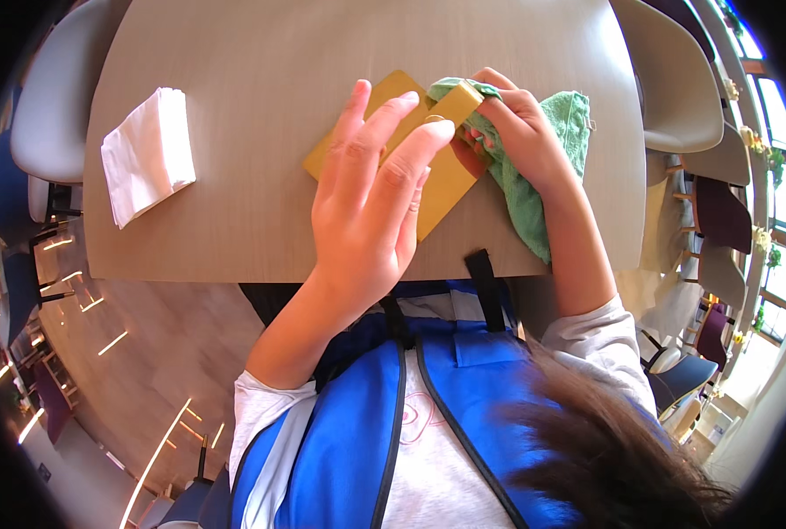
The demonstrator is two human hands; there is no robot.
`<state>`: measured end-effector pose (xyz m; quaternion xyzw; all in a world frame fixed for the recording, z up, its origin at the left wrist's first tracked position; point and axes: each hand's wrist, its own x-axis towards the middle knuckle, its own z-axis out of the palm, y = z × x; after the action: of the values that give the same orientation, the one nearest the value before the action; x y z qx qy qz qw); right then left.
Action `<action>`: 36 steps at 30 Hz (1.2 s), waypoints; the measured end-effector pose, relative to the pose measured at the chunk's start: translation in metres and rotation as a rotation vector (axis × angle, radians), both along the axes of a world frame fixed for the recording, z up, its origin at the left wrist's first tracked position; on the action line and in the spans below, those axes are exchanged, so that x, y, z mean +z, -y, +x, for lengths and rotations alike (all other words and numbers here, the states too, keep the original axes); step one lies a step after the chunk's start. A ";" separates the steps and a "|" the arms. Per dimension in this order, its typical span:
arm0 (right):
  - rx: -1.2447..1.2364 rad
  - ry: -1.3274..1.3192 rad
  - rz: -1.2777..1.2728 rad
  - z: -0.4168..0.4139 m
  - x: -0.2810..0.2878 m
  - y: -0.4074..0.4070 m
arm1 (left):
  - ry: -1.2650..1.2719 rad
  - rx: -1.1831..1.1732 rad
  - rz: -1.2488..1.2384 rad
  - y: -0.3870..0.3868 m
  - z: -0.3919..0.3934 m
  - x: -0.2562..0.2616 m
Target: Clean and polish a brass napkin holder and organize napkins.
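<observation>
A gold-coloured, shiny stand or holder (447, 188) rests on the table, with a flat square base and a narrower raised part angled towards the upper right. My right hand (522, 125) grips a green cloth (528, 208), part of which wraps over the end of the raised part. The cloth's loose folds hang down towards the table's near edge. Above the base, my left hand (366, 178) has its fingers spread, with the index fingertip close to the raised part. Whether it touches the metal I cannot tell. It hides much of the base's left side.
A stack of folded white paper napkins (148, 155) lies on the left of the wood-grain table (247, 218). One pale chair (59, 99) stands at the table's left side, another chair (671, 79) at its right. More chairs and bright windows appear along the right rim.
</observation>
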<state>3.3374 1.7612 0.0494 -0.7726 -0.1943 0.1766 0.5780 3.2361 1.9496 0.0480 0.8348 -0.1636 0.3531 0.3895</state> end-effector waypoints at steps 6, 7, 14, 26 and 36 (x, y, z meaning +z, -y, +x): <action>-0.153 0.165 -0.204 -0.006 0.000 -0.009 | -0.051 0.006 -0.070 0.002 -0.001 0.001; -0.154 0.162 -0.200 -0.006 -0.001 -0.008 | -0.054 0.006 -0.065 0.002 -0.001 0.001; -0.201 0.171 0.137 -0.017 0.013 -0.007 | -0.064 -0.020 -0.093 0.002 -0.003 0.003; -0.114 0.618 0.157 -0.022 0.022 -0.012 | -0.017 -0.041 -0.151 0.007 -0.001 -0.002; -0.280 0.326 0.204 -0.013 0.011 -0.019 | -0.111 -0.088 -0.151 0.009 -0.005 0.005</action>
<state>3.3248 1.7807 0.0606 -0.7478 -0.1929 -0.0531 0.6331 3.2313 1.9410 0.0533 0.8133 -0.1510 0.3004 0.4748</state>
